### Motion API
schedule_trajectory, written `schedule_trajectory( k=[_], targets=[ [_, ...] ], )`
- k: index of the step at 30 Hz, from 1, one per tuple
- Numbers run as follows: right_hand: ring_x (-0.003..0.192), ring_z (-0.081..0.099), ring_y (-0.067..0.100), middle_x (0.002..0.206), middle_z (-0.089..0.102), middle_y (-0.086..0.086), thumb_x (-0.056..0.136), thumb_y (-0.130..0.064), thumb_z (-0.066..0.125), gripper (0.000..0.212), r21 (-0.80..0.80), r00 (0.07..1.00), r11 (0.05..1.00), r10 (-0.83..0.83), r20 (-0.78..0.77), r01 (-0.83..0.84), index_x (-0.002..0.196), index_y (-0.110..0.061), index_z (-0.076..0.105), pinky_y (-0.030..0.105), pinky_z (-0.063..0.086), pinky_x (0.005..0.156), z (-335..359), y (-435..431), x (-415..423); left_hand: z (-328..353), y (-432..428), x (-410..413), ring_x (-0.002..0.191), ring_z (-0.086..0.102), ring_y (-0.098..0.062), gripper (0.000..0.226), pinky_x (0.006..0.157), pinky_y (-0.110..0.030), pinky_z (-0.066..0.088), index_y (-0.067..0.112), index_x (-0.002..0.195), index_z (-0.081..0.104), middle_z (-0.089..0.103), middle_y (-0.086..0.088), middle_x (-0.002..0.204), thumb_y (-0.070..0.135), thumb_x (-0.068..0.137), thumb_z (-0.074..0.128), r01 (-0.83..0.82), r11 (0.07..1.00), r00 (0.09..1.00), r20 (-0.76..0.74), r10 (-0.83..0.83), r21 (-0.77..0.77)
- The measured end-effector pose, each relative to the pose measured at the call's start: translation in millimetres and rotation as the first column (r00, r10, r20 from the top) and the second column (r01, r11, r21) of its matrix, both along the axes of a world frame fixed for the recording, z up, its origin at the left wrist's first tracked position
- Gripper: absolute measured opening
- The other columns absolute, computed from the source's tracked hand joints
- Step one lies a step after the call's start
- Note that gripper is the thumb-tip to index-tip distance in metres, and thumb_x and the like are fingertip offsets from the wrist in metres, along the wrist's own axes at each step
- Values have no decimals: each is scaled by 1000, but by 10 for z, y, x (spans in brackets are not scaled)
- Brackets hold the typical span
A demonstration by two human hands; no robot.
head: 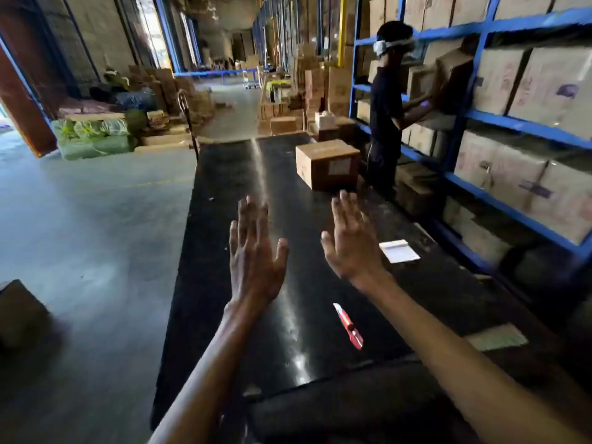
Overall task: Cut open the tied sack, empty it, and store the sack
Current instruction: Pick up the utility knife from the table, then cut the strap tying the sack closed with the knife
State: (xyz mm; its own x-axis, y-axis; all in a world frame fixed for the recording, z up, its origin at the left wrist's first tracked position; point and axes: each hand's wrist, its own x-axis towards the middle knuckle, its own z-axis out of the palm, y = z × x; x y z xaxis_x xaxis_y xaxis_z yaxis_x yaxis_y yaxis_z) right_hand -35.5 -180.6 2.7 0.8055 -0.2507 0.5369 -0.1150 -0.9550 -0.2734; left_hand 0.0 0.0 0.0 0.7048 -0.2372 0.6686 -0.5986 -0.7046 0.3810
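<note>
Both my hands are raised over a long black table, palms down and fingers spread. My left hand and my right hand hold nothing. A red utility knife with its blade out lies on the table below my right wrist, touching neither hand. A dark bulky shape lies at the table's near end under my arms; I cannot tell whether it is the sack.
A cardboard box stands on the table's far right part. A white slip and a pale label lie near the right edge. A person handles boxes at blue shelving on the right. Bare floor lies left.
</note>
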Motion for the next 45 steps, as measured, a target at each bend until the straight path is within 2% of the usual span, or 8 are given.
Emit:
schedule_trajectory(
  k=[5, 12, 16, 22, 33, 38, 42, 45],
  targets=[
    [155, 6, 28, 166, 11, 17, 100, -31, 43, 67, 91, 889, 984, -100, -446, 156, 156, -1, 20, 39, 16, 124, -1848, -289, 123, -1933, -53, 40, 157, 0, -23, 71, 127, -44, 10, 10, 160, 22, 10, -12, 170, 27, 98, 53, 63, 975, 916, -401, 29, 213],
    [155, 6, 27, 166, 14, 14, 103, -35, 41, 66, 71, 735, 952, -180, -654, 296, 156, -3, 19, 46, 34, 115, -3470, -620, 347, -3735, -148, 110, 157, -1, -24, 66, 127, -43, 6, 11, 160, 19, 7, -12, 170, 36, 104, 43, 157, 932, 828, -558, 56, 328],
    [154, 15, 28, 164, 22, 16, 103, -31, 44, 64, 40, 719, 952, -202, -664, 305, 155, 0, 22, 46, 41, 109, -3895, -624, 458, -4151, -161, 148, 157, 0, -25, 66, 127, -45, 6, 12, 161, 17, 7, -13, 170, 43, 105, 35, 157, 920, 829, -555, 76, 360],
    [126, 56, 34, 141, 53, 20, 93, 3, 54, 56, -64, 772, 941, -310, -555, 332, 147, 3, 38, 44, 54, 90, -3976, -567, 435, -4297, -141, 99, 157, 3, -28, 65, 127, -46, 9, 11, 161, 16, 8, -15, 169, 44, 106, 29, 120, 889, 884, -456, 107, 442],
    [120, 63, 31, 136, 63, 16, 92, -6, 60, 50, 348, 916, 868, -244, -319, 353, 141, 0, 52, 40, 50, 103, -3724, -93, -1440, -4286, -39, -947, 157, 1, -32, 68, 127, -48, 6, 7, 159, 23, 7, -20, 169, 35, 102, 45, 178, 904, 845, -531, 62, 389],
    [116, 62, 33, 130, 63, 17, 88, -6, 65, 58, 365, 777, 751, -299, -554, 550, 143, 0, 49, 41, 51, 99, -4287, -108, -2647, -4731, -150, -1940, 156, 11, -32, 70, 127, -47, 11, 5, 154, 36, 18, -20, 167, 23, 91, 60, 401, 849, 751, -654, -90, 344],
    [112, 58, 35, 125, 50, 14, 86, -10, 63, 62, 291, 565, 664, -242, -789, 689, 145, -8, 43, 43, 49, 91, -5048, -277, -3267, -5472, -549, -2383, 157, 6, -29, 73, 127, -40, 3, 7, 159, 21, 12, -18, 168, 29, 96, 52, 631, 684, 593, -797, -119, 367],
    [102, 61, 39, 122, 47, 14, 84, -4, 61, 55, 306, 513, 570, -244, -823, 762, 137, -10, 48, 42, 49, 82, -5859, -457, -3577, -6289, -1039, -2475, 157, 9, -29, 78, 126, -39, 4, 8, 160, 18, 15, -17, 168, 35, 95, 52, 713, 568, 578, -803, -146, 410]
  ],
)
